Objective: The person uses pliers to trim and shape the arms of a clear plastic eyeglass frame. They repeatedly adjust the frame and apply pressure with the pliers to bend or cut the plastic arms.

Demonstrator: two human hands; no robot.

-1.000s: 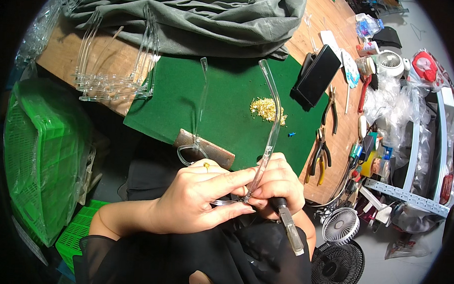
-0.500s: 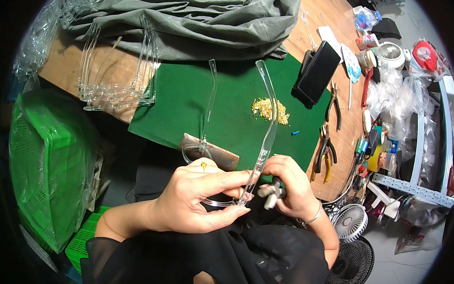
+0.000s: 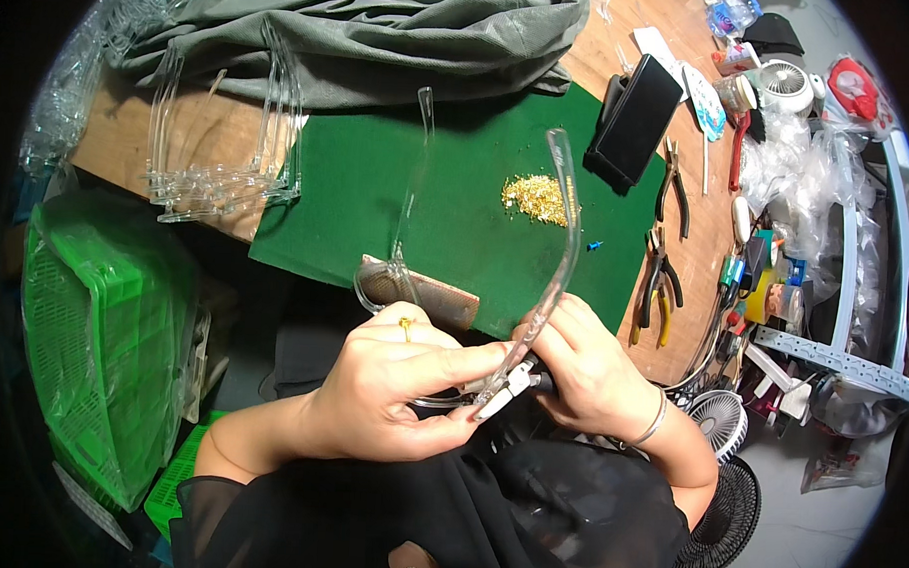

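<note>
My left hand (image 3: 396, 392) is closed on a clear plastic glasses frame (image 3: 566, 250), pinching it at the near hinge, with both temples sticking up away from me. My right hand (image 3: 587, 374) grips a dark-handled tool (image 3: 514, 382) whose pale jaws sit at that hinge, touching or very close to it. Just beyond my hands, the frame's far rim overlaps a beige textured pad (image 3: 444, 299) at the front edge of the green mat (image 3: 328, 189). A pile of small gold parts (image 3: 533, 199) and a tiny blue piece (image 3: 594, 246) lie on the mat.
Stacked clear frames (image 3: 223, 186) and grey cloth (image 3: 353, 35) are at the back left. A black phone (image 3: 635, 125), two pliers (image 3: 670, 191) (image 3: 655, 286), cords and assorted items crowd the right. Green crates (image 3: 107, 342) stand left, fans (image 3: 718, 418) lower right.
My right hand has turned the tool from pointing toward me to pointing left, bringing its jaws to the hinge. The near temple now leans further right.
</note>
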